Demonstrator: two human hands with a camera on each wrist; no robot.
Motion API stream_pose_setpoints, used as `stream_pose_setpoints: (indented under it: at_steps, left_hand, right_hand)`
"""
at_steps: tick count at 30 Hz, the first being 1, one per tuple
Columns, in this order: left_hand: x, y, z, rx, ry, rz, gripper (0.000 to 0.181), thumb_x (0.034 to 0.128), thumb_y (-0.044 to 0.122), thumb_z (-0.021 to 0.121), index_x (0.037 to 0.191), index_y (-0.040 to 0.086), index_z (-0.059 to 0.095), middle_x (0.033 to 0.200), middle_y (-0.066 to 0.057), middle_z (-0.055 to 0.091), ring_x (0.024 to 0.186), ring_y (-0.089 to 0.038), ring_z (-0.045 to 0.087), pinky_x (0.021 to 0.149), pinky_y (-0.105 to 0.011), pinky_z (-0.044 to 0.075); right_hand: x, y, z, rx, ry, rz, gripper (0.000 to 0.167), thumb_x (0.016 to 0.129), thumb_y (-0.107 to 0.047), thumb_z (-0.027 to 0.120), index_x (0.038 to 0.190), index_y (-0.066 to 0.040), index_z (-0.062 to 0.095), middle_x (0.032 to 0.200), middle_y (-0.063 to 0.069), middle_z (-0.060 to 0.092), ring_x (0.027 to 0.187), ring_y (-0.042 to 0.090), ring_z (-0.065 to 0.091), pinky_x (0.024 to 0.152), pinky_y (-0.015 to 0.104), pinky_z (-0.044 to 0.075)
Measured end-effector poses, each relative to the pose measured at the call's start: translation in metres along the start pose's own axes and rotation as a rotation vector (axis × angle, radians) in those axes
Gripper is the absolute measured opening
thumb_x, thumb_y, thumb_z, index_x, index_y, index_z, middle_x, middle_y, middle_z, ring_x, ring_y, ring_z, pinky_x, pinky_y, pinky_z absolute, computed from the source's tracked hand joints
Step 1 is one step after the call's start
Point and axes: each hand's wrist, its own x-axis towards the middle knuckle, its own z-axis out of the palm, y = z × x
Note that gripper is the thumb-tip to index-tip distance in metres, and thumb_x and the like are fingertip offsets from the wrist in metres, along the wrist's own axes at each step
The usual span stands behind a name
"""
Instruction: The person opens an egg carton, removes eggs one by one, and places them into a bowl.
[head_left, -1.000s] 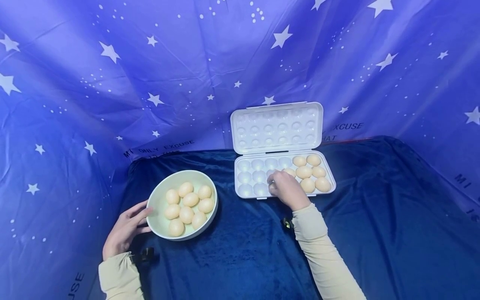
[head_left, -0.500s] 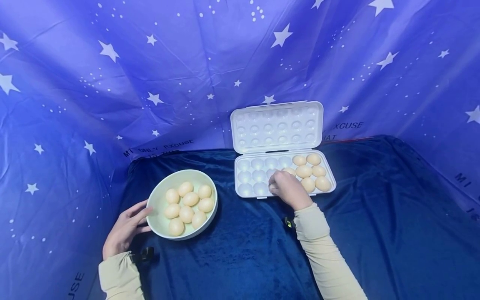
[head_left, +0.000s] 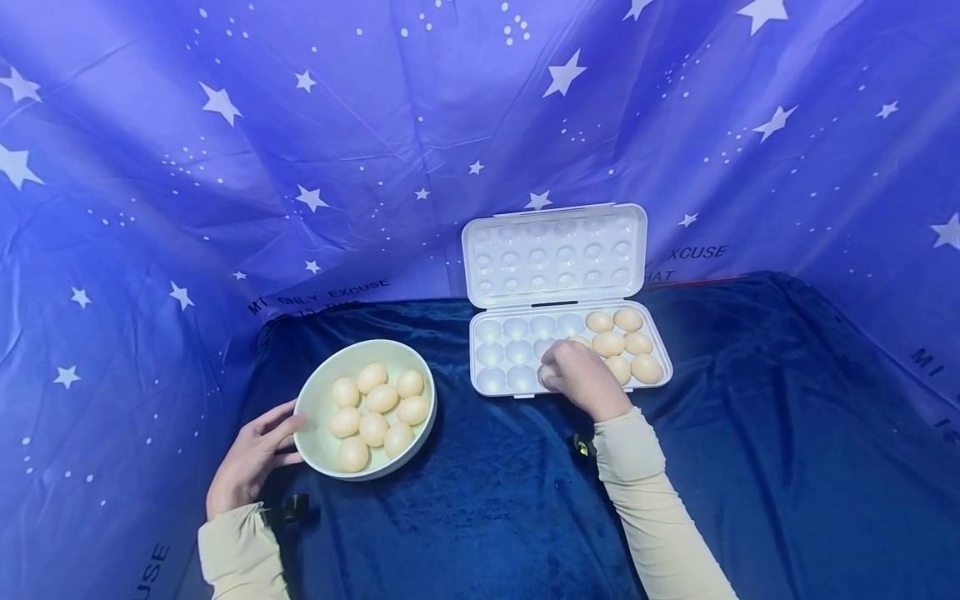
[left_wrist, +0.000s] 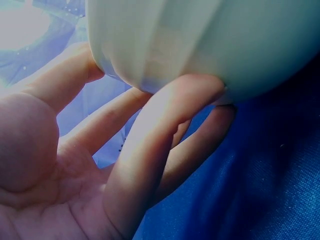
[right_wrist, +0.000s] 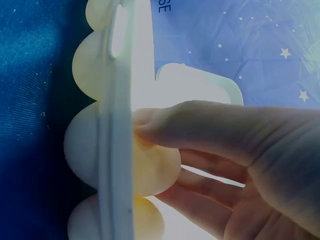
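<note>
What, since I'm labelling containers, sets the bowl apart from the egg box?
The bowl is round and pale green; the egg box is white and oblong. The bowl's eggs lie loose together, while the egg box seats its eggs in separate cups. The bowl shows no lid; the egg box has a lid standing open. Both hold pale tan eggs.

Dim wrist views with blown-out glare (left_wrist: 22,25)

A dark blue cloth (head_left: 480,521) (softly creased) bears a pale bowl (head_left: 317,442) and an open egg box (head_left: 517,353).
</note>
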Motion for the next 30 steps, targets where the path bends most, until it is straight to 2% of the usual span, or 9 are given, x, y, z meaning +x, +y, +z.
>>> stream_pose_setpoints:
  at_steps: [3, 7, 9, 11, 21, 30]
  left_hand:
    - [-0.001, -0.001, 0.0, 0.001, 0.002, -0.001, 0.061, 0.0998, 0.028, 0.062, 0.148, -0.001, 0.038, 0.099, 0.019, 0.069, 0.088, -0.005, 0.071, 0.074, -0.031, 0.061]
    - [-0.002, -0.002, -0.001, 0.004, 0.004, -0.006, 0.061, 0.0999, 0.028, 0.062, 0.148, -0.001, 0.038, 0.099, 0.019, 0.069, 0.088, -0.005, 0.071, 0.074, -0.031, 0.061]
    - [-0.001, -0.003, -0.002, 0.006, 0.002, -0.008, 0.061, 0.0997, 0.028, 0.062, 0.148, -0.001, 0.039, 0.1, 0.018, 0.069, 0.089, -0.005, 0.071, 0.074, -0.031, 0.061]
    - [-0.001, -0.004, -0.002, 0.007, 0.001, -0.008, 0.062, 0.0996, 0.029, 0.062, 0.148, -0.001, 0.039, 0.1, 0.018, 0.069, 0.089, -0.005, 0.071, 0.074, -0.031, 0.061]
    - [-0.001, -0.004, -0.003, -0.01, 0.005, -0.003, 0.059, 0.0991, 0.029, 0.063, 0.147, 0.002, 0.042, 0.099, 0.018, 0.07, 0.088, -0.005, 0.071, 0.073, -0.03, 0.061]
    - [0.0, -0.001, -0.001, 0.016, -0.007, 0.008, 0.065, 0.0993, 0.03, 0.063, 0.149, -0.003, 0.036, 0.1, 0.018, 0.068, 0.088, -0.004, 0.071, 0.075, -0.03, 0.061]
  right_hand:
    - [0.0, -0.002, -0.001, 0.023, 0.01, 0.005, 0.022, 0.07, 0.003, 0.066, 0.057, -0.01, 0.054, 0.064, 0.0, 0.048, 0.062, 0.02, 0.042, 0.055, 0.031, 0.037]
    - [-0.001, -0.009, -0.002, 0.024, 0.032, 0.004, 0.005, 0.073, 0.003, 0.07, 0.075, -0.002, 0.069, 0.08, 0.008, 0.065, 0.075, 0.026, 0.06, 0.068, 0.04, 0.051]
    - [0.0, -0.015, -0.003, 0.021, 0.039, 0.007, 0.013, 0.074, 0.002, 0.073, 0.087, 0.0, 0.073, 0.09, 0.011, 0.07, 0.086, 0.029, 0.065, 0.078, 0.044, 0.054]
    - [0.002, -0.022, -0.003, 0.024, 0.038, -0.003, 0.018, 0.075, 0.002, 0.075, 0.093, 0.002, 0.073, 0.096, 0.013, 0.071, 0.092, 0.031, 0.066, 0.083, 0.046, 0.055]
    - [0.02, -0.061, -0.002, 0.044, 0.04, -0.091, 0.019, 0.079, -0.003, 0.076, 0.098, -0.001, 0.074, 0.097, 0.008, 0.07, 0.093, 0.026, 0.065, 0.084, 0.042, 0.055]
    - [0.029, -0.094, 0.009, 0.082, 0.05, -0.176, 0.018, 0.082, -0.004, 0.073, 0.1, -0.003, 0.074, 0.1, 0.008, 0.07, 0.098, 0.025, 0.065, 0.089, 0.038, 0.054]
